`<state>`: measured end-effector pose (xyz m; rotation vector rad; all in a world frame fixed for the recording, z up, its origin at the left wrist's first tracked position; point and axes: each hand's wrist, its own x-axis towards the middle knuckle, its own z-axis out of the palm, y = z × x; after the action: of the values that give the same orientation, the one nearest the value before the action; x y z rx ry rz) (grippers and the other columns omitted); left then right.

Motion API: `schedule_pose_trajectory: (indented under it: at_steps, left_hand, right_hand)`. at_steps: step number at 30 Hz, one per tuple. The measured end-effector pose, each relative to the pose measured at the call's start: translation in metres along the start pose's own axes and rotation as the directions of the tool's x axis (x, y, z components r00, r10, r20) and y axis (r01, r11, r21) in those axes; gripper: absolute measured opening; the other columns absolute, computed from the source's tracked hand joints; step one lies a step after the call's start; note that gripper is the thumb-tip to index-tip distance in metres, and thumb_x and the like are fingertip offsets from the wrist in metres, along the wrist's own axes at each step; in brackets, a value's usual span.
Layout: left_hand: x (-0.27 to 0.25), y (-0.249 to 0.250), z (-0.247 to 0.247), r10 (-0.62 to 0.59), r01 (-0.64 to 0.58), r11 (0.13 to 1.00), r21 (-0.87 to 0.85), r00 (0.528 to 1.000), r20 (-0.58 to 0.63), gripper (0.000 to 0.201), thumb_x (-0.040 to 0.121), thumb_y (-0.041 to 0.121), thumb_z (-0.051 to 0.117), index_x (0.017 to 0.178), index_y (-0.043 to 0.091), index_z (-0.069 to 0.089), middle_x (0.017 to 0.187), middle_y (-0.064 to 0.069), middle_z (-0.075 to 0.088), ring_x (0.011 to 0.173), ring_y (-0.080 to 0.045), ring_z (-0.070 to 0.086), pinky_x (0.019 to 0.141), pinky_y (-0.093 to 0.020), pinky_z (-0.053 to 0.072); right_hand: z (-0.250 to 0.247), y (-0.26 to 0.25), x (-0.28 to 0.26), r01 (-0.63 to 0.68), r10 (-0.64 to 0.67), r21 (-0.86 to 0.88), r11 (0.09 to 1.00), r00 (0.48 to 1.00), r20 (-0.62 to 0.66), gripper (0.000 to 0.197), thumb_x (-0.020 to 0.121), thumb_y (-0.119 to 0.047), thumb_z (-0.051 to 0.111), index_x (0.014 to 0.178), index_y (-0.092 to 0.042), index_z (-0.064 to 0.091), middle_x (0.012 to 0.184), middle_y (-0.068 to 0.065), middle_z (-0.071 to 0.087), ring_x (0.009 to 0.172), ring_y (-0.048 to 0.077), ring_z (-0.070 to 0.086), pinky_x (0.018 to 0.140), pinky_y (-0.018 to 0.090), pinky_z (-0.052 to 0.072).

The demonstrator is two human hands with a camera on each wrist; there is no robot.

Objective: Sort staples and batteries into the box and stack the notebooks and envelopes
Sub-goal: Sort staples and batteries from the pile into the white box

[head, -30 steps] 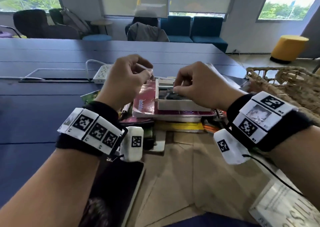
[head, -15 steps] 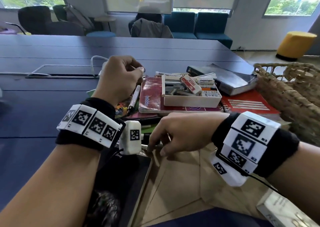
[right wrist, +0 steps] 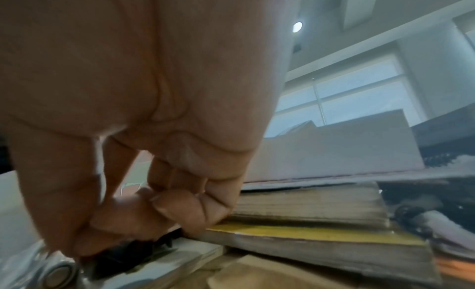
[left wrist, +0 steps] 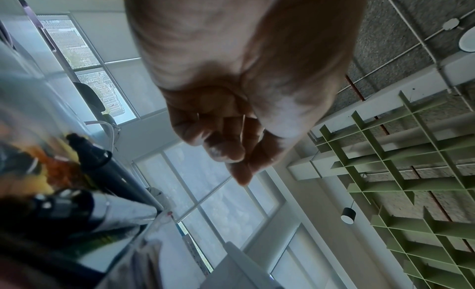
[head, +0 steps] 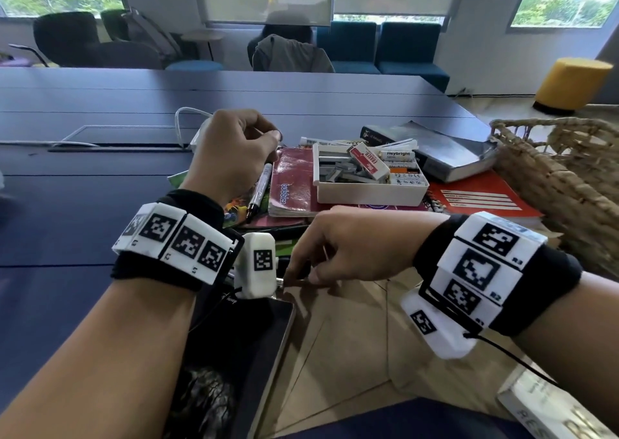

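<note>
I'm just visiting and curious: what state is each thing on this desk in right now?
White box: open, holding staples and batteries.
Maroon notebook: closed, under the box.
Marker: capped, lying flat.
Left hand: raised, fingers curled.
Right hand: fingertips down at the pile.

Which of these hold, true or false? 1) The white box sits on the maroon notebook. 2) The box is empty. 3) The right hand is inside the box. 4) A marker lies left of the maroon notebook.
1) True: the white box rests on the maroon notebook.
2) False: it holds staples and batteries.
3) False: the right hand is down at the pile's near edge, in front of the box.
4) True: the marker lies there, below the left hand.
</note>
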<state>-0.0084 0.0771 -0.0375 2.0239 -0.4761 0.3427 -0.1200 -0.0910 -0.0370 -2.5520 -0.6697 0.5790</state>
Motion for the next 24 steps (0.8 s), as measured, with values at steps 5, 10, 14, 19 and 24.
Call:
schedule_pose_trajectory:
  at_steps: [5, 10, 14, 19, 24]
  left_hand:
    - [-0.002, 0.000, 0.003, -0.019, 0.020, 1.000, -0.019, 1.000, 0.021, 0.014, 0.097, 0.019, 0.067, 0.088, 0.012, 0.075, 0.073, -0.005, 0.074, 0.055, -0.010, 0.058, 0.060, -0.027, 0.049]
    - [-0.001, -0.002, 0.000, -0.009, 0.009, 1.000, -0.004, 1.000, 0.012, 0.014, 0.097, 0.019, 0.067, 0.087, 0.013, 0.075, 0.073, -0.004, 0.074, 0.051, -0.005, 0.057, 0.056, -0.022, 0.047]
    - [0.003, -0.010, -0.010, -0.029, 0.028, 0.999, -0.030, 0.999, -0.026, 0.013, 0.096, 0.019, 0.068, 0.087, 0.012, 0.074, 0.072, -0.006, 0.073, 0.048, -0.007, 0.055, 0.054, -0.024, 0.045]
    - [0.005, -0.016, -0.015, -0.022, 0.019, 0.999, -0.041, 0.997, -0.075, 0.013, 0.097, 0.017, 0.067, 0.090, 0.009, 0.074, 0.074, -0.008, 0.073, 0.048, -0.006, 0.053, 0.051, -0.021, 0.046]
    - [0.005, -0.017, -0.013, -0.009, 0.007, 1.000, -0.025, 0.997, -0.071, 0.013, 0.096, 0.018, 0.068, 0.089, 0.009, 0.075, 0.073, -0.008, 0.073, 0.049, -0.005, 0.055, 0.052, -0.018, 0.045]
  right_hand:
    - [0.005, -0.004, 0.001, 0.023, -0.020, -0.048, 0.999, 0.998, 0.067, 0.032, 0.096, -0.024, 0.069, 0.124, -0.040, 0.072, 0.098, -0.024, 0.066, 0.076, -0.014, 0.055, 0.063, 0.006, 0.039]
    - [0.006, -0.003, 0.005, 0.019, -0.015, -0.041, 0.999, 0.996, 0.088, 0.034, 0.095, -0.021, 0.069, 0.122, -0.041, 0.074, 0.095, -0.025, 0.066, 0.080, -0.012, 0.056, 0.068, 0.010, 0.038]
    - [0.010, -0.004, 0.007, 0.015, -0.010, -0.040, 0.999, 0.993, 0.122, 0.042, 0.096, -0.018, 0.068, 0.130, -0.043, 0.068, 0.083, -0.028, 0.059, 0.075, -0.014, 0.054, 0.068, 0.009, 0.041]
    - [0.009, -0.003, 0.006, -0.012, 0.016, -0.024, 1.000, 0.988, 0.157, 0.038, 0.097, -0.019, 0.067, 0.129, -0.039, 0.070, 0.083, -0.020, 0.064, 0.075, -0.005, 0.058, 0.070, 0.015, 0.046]
    - [0.006, 0.001, -0.001, -0.017, 0.015, 0.008, 1.000, 0.987, 0.163, 0.028, 0.096, -0.022, 0.068, 0.118, -0.037, 0.076, 0.094, -0.012, 0.072, 0.077, 0.003, 0.059, 0.076, 0.026, 0.053]
